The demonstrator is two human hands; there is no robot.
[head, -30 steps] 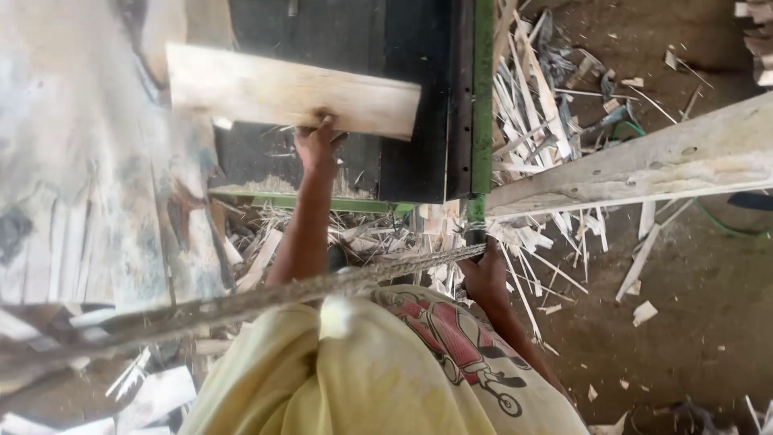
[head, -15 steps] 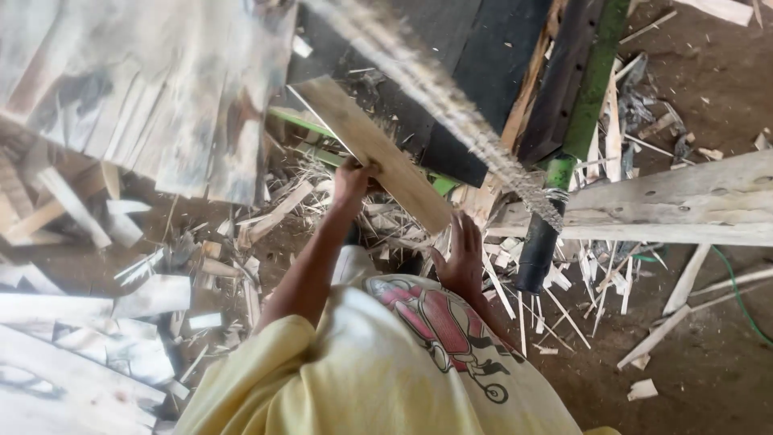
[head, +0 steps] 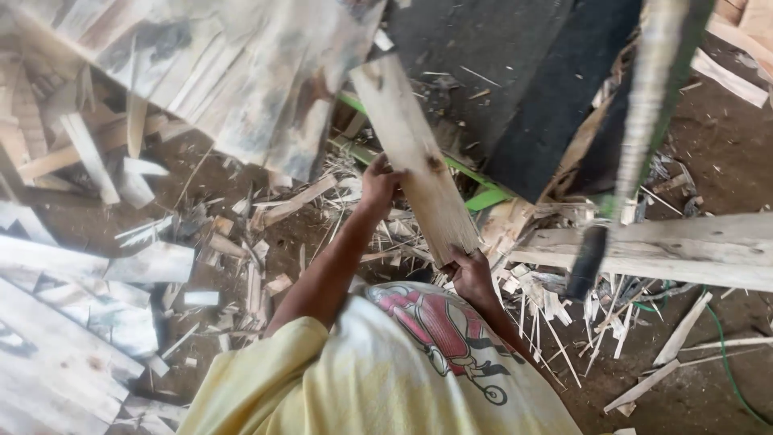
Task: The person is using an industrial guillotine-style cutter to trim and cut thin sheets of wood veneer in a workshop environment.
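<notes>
Left hand (head: 378,184) grips the board (head: 415,157) at mid-length, fingers wrapped over its left edge. Right hand (head: 469,272) clamps the board's near end, fingers curled round the corner, close to the yellow shirt (head: 386,379).

Change noted: one second ago the board lay crosswise to the view, with only the left hand seen on it, at its lower edge. Half a second ago it had swung to a diagonal. It now stands steeper, the far end pointing up and away from the body, the near end drawn in. Both hands have stayed on it through the last half second. Judgement: the board is being turned end-on, under two-handed control, and is not yet set down on anything.

Beyond the board's far end sits a dark worktop (head: 499,72) with a green frame (head: 475,181) at its edge. Right of the board, a blurred band (head: 644,105) runs down in front of the frame, too blurred to identify. Further right lies a pale beam (head: 692,250). Below and left of the board, offcuts (head: 266,234) litter the floor (head: 725,145), and stacked planks (head: 72,338) lie well to the left.
</notes>
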